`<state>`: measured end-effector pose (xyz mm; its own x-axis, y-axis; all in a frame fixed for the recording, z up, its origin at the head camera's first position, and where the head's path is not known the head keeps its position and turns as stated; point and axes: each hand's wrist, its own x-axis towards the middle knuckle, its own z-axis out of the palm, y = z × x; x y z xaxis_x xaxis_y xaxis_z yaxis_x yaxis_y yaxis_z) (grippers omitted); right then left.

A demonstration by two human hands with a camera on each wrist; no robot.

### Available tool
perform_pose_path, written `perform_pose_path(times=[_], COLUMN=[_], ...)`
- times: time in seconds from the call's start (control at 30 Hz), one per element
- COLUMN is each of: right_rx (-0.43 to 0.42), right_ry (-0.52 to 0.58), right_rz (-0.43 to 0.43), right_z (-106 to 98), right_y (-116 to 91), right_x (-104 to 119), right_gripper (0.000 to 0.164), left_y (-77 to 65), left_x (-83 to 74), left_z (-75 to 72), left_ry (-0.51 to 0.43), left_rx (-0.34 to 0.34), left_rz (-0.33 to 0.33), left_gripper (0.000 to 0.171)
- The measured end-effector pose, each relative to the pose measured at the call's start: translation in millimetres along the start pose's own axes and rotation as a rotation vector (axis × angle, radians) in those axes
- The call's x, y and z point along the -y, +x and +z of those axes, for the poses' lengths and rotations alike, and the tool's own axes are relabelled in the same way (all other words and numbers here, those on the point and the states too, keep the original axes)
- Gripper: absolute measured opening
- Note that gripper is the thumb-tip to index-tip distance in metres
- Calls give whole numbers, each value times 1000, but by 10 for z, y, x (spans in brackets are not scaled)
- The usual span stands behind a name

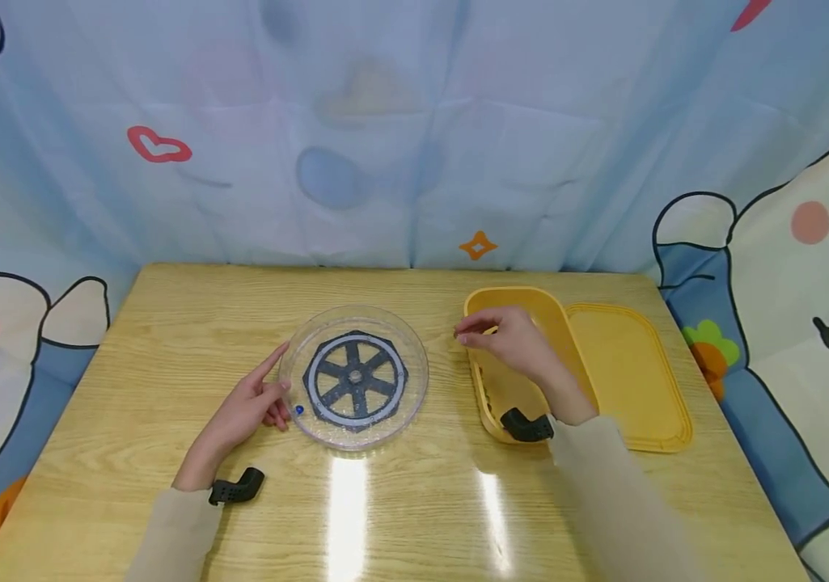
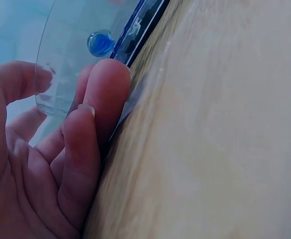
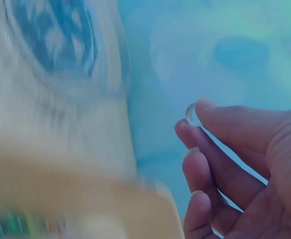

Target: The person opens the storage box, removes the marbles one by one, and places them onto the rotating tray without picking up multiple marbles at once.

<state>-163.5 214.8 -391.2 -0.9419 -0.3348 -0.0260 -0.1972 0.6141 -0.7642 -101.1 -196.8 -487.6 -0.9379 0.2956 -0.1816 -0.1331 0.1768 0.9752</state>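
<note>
A clear round dish (image 1: 417, 388) stands left of the table's middle, with a dark six-spoked wheel pattern (image 1: 356, 377) showing in it. Near its left wall lies a blue marble (image 1: 299, 410), seen through the wall in the left wrist view too. My left hand (image 1: 250, 408) holds the dish's left edge, thumb at the rim, index finger stretched along the wall, other fingers bent outside it. Over the left side of a yellow box (image 1: 577, 356), my right hand (image 1: 512, 343) pinches a clear glass marble (image 3: 191, 114) between thumb and index finger.
Right of the box lies its flat yellow lid (image 1: 632, 376). Small coloured pieces, blurred, show inside the box in the right wrist view. A pale blue printed curtain (image 1: 385, 162) hangs behind the wooden table (image 1: 414, 517).
</note>
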Motion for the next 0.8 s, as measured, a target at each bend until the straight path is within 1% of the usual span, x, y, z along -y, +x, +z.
perform_pose_path(times=[0.17, 0.3, 0.4, 0.53, 0.7, 0.8], right_rx=[-14, -6, 23, 69, 120, 150], right_ry=[57, 105, 137, 174, 181, 183], right_rz=[-18, -54, -89, -116, -130, -140], right_z=[294, 549, 729, 911, 1053, 1095], right_y=[1, 15, 25, 15, 5, 0], right_x=[270, 413, 460, 506, 514, 510], right_gripper=[12, 10, 11, 14, 15, 15], left_y=[15, 22, 20, 19, 15, 14], left_x=[9, 13, 15, 23, 21, 15], left_z=[-2, -9, -15, -19, -8, -2], left_ry=[-4, -8, -12, -7, -4, 2], left_rx=[-5, -7, -4, -4, -8, -9], left_rz=[6, 11, 14, 16, 15, 16], left_gripper=[64, 64, 64, 64, 64, 63])
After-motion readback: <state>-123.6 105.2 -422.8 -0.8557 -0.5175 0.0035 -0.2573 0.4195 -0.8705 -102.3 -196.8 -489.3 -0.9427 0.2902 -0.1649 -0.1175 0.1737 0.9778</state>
